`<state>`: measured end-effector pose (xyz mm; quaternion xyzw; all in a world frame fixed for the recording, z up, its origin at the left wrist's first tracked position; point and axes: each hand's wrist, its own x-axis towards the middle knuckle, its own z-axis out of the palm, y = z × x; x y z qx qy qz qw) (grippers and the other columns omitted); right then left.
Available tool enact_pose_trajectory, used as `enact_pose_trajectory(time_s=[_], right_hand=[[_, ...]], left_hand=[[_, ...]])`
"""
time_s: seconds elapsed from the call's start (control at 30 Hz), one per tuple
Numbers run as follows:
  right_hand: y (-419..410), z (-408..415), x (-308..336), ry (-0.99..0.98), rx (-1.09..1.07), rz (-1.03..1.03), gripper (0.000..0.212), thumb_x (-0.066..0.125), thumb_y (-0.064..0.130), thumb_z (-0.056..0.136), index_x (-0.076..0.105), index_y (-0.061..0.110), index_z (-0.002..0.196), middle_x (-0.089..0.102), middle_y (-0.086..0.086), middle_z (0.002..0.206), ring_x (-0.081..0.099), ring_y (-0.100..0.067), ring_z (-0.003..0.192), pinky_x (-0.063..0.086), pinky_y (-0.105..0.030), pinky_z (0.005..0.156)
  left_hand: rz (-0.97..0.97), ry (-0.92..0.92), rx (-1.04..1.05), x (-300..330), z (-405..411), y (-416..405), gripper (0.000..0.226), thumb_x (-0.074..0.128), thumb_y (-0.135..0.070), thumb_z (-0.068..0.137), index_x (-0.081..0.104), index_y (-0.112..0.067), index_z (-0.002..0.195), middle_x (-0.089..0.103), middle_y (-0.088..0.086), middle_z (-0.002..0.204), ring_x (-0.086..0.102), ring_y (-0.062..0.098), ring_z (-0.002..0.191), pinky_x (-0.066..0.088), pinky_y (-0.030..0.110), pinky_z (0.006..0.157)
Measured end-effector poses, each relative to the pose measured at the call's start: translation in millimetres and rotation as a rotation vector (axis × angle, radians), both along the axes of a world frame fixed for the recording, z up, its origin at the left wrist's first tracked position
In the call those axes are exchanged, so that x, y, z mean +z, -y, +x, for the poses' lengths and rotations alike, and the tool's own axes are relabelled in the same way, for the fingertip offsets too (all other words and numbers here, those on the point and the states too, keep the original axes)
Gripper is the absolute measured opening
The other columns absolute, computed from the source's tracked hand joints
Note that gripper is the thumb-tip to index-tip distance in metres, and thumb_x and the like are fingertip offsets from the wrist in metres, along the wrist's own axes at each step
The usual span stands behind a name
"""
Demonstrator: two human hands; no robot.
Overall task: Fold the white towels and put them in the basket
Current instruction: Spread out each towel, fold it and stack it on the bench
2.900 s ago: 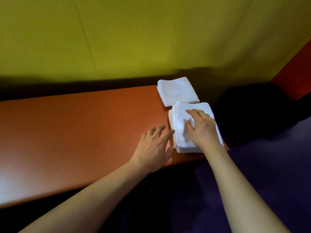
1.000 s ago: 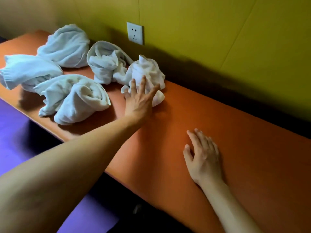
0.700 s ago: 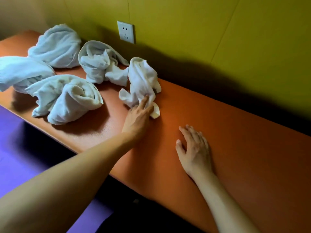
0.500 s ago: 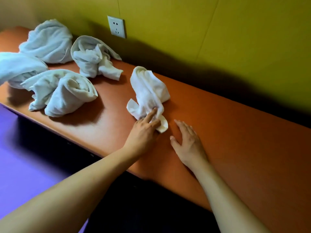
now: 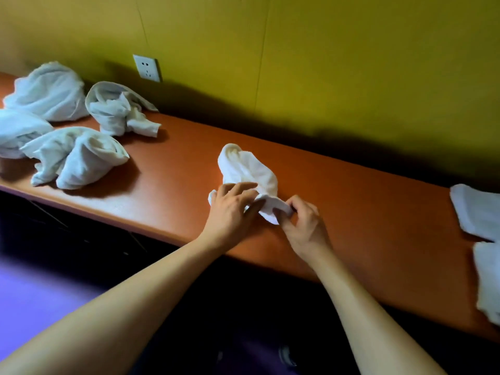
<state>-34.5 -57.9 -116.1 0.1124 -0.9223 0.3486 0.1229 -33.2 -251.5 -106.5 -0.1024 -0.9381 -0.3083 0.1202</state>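
A crumpled white towel (image 5: pixel 249 169) lies in the middle of the orange table (image 5: pixel 351 201). My left hand (image 5: pixel 232 209) rests on its near end, fingers pinching the cloth. My right hand (image 5: pixel 303 223) pinches the towel's near corner from the right. Several other crumpled white towels sit at the left: one near the front (image 5: pixel 78 158), one toward the wall (image 5: pixel 119 112), one at the back left (image 5: pixel 48 90), one at the left edge (image 5: pixel 16 131). Two folded white towels lie at the right edge, the farther one (image 5: pixel 479 212) and the nearer one (image 5: pixel 489 280). No basket is in view.
A yellow-green wall (image 5: pixel 324 63) runs right behind the table, with a white socket (image 5: pixel 147 68) above the crumpled towels. The table's front edge runs diagonally from left to lower right. Purple floor (image 5: pixel 32 293) lies below at the left.
My left hand dragged one crumpled towel away from the pile toward the table's middle. My right hand lifted off the tabletop and took the towel's near corner. The view swung right.
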Motion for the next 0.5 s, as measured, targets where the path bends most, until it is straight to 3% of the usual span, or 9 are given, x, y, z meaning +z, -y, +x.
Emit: enact_pose_trajectory(time_s=[0.07, 0.13, 0.17, 0.3, 0.4, 0.5], right_hand=[[-8, 6, 32, 0.082, -0.005, -0.181, 0.024, 0.070, 0.035, 0.090, 0.054, 0.020, 0.082, 0.056, 0.003, 0.068, 0.050, -0.016, 0.062, 0.038, -0.032, 0.056], [-15, 10, 61, 0.067, 0.026, -0.307, 0.024, 0.078, 0.030, 0.085, 0.057, 0.019, 0.081, 0.059, 0.001, 0.068, 0.049, -0.009, 0.059, 0.038, -0.025, 0.052], [-18, 10, 73, 0.072, 0.048, -0.339, 0.025, 0.082, 0.026, 0.081, 0.059, 0.018, 0.080, 0.060, 0.000, 0.068, 0.048, -0.007, 0.058, 0.037, -0.022, 0.052], [-38, 4, 99, 0.244, 0.053, -0.206, 0.026, 0.084, 0.023, 0.075, 0.064, 0.010, 0.084, 0.067, -0.012, 0.079, 0.052, -0.013, 0.068, 0.039, -0.029, 0.058], [-62, 3, 99, 0.229, -0.074, -0.105, 0.022, 0.080, 0.021, 0.077, 0.064, 0.008, 0.086, 0.066, -0.015, 0.081, 0.055, -0.020, 0.070, 0.040, -0.032, 0.060], [-80, 12, 94, 0.193, -0.179, -0.125, 0.017, 0.078, 0.016, 0.082, 0.066, 0.010, 0.093, 0.069, -0.011, 0.086, 0.063, -0.025, 0.077, 0.046, -0.034, 0.061]], left_hand=[[0.107, 0.004, -0.013, 37, 2, -10, 0.034, 0.044, -0.050, 0.098, 0.070, -0.032, 0.086, 0.071, -0.020, 0.105, 0.053, 0.020, 0.106, 0.040, 0.039, 0.086], [0.249, 0.024, -0.057, 72, 1, -18, 0.031, 0.051, -0.037, 0.102, 0.060, -0.035, 0.072, 0.060, -0.021, 0.066, 0.053, 0.014, 0.075, 0.036, 0.030, 0.066], [0.296, 0.023, -0.075, 89, -1, -19, 0.032, 0.053, -0.033, 0.102, 0.059, -0.031, 0.070, 0.054, -0.017, 0.059, 0.048, 0.010, 0.065, 0.033, 0.028, 0.060], [0.315, -0.116, -0.112, 147, -2, -24, 0.033, 0.051, -0.034, 0.100, 0.057, -0.008, 0.080, 0.045, 0.000, 0.062, 0.036, 0.010, 0.061, 0.031, 0.035, 0.057], [0.391, -0.204, -0.035, 188, 0, -18, 0.033, 0.050, -0.032, 0.099, 0.049, -0.015, 0.072, 0.035, -0.006, 0.059, 0.029, 0.006, 0.057, 0.026, 0.028, 0.053], [0.407, -0.272, 0.038, 216, -1, -3, 0.033, 0.050, -0.031, 0.100, 0.048, -0.011, 0.074, 0.030, -0.008, 0.060, 0.028, 0.009, 0.059, 0.024, 0.032, 0.053]])
